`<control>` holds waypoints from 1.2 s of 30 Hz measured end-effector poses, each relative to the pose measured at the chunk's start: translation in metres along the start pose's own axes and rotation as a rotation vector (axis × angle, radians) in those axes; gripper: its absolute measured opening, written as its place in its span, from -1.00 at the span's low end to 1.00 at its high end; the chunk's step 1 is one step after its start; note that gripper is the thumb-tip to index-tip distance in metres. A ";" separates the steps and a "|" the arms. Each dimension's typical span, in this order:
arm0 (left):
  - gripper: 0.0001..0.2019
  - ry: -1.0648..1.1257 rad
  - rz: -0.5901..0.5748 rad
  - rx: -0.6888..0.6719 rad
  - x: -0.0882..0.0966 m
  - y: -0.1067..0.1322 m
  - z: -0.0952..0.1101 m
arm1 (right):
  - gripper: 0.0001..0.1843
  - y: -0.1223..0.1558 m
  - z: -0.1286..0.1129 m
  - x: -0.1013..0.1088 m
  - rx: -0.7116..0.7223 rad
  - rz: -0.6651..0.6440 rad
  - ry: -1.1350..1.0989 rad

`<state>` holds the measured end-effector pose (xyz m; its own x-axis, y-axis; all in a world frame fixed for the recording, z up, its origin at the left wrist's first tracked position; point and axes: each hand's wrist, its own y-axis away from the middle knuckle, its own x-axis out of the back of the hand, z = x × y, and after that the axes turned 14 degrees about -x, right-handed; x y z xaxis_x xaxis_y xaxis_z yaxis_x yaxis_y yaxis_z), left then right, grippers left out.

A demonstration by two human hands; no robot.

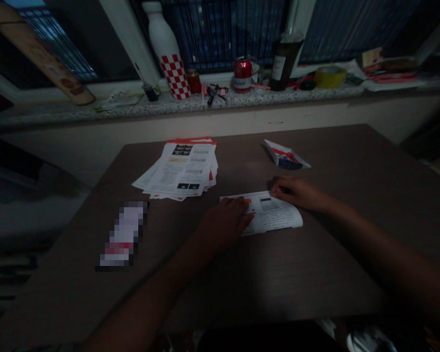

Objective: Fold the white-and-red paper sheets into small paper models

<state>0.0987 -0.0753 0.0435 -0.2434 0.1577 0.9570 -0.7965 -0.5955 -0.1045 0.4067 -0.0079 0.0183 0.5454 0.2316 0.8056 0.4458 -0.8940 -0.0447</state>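
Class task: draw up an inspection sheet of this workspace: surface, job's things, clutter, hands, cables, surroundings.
Surface: brown tabletop, dimly lit.
Job's things: printed paper; paper stack to its left; folded paper piece beyond it.
Clutter: phone-like device at left, screen pixelated.
Hands: left hand lies on the printed paper; right hand at its far edge.
Cables: nothing seen for certain.
Surroundings: windowsill with checkered bottle, red can.

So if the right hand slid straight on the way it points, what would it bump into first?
The right hand would probably meet the paper stack first, past the sheet it touches, though its exact line is unclear.
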 end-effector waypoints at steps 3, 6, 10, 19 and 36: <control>-0.56 0.002 0.021 -0.003 -0.001 0.000 -0.001 | -0.76 0.001 -0.016 0.009 -0.012 0.085 -0.009; -0.56 0.001 0.032 -0.009 -0.002 0.001 -0.001 | -0.72 0.011 -0.038 0.008 -0.005 0.070 0.051; -0.56 -0.006 0.040 -0.014 -0.003 0.001 0.000 | -0.53 0.031 -0.059 -0.012 0.010 0.009 0.122; -0.54 -0.031 0.045 -0.008 -0.008 0.004 0.003 | -0.44 0.054 -0.053 -0.043 -0.028 0.066 0.212; -0.50 -0.075 0.036 0.042 -0.025 0.010 0.009 | -0.41 0.059 -0.053 -0.053 -0.017 0.097 0.219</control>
<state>0.1016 -0.0920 0.0211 -0.2282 0.0765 0.9706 -0.7637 -0.6324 -0.1297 0.3663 -0.0928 0.0046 0.4171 0.0572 0.9071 0.3859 -0.9147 -0.1197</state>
